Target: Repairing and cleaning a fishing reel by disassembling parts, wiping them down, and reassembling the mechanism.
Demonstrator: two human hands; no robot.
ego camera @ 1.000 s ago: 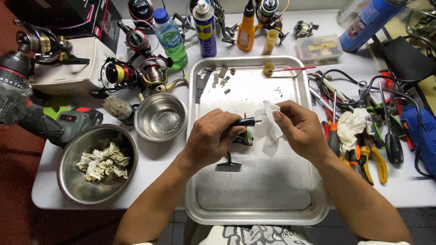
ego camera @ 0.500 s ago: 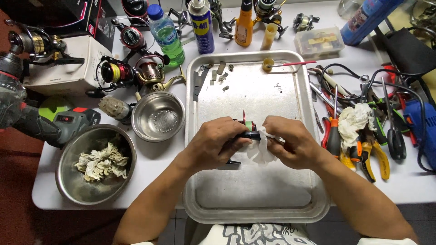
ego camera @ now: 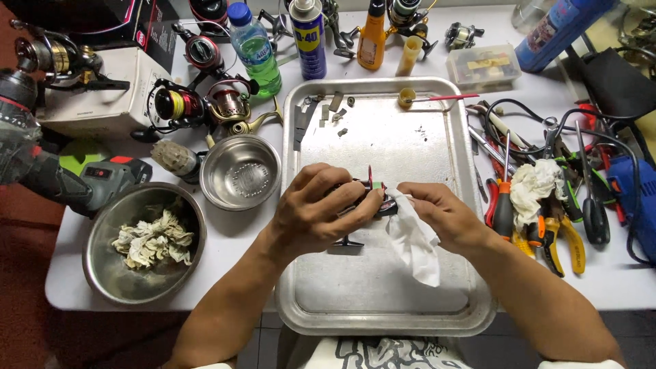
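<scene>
My left hand grips a small black and red fishing reel body above the middle of a metal tray. The reel's black foot pokes out below my palm. My right hand pinches a white tissue against the reel's right end, and the tissue hangs down over the tray. My fingers hide most of the reel.
Small loose parts lie at the tray's far left. Left of the tray stand a small steel bowl and a larger bowl with crumpled rags. Pliers and screwdrivers crowd the right. Bottles, a spray can and other reels line the back.
My hands have come together over the reel. The tissue, held off to the right a second ago, is now pressed to the reel's right end.
</scene>
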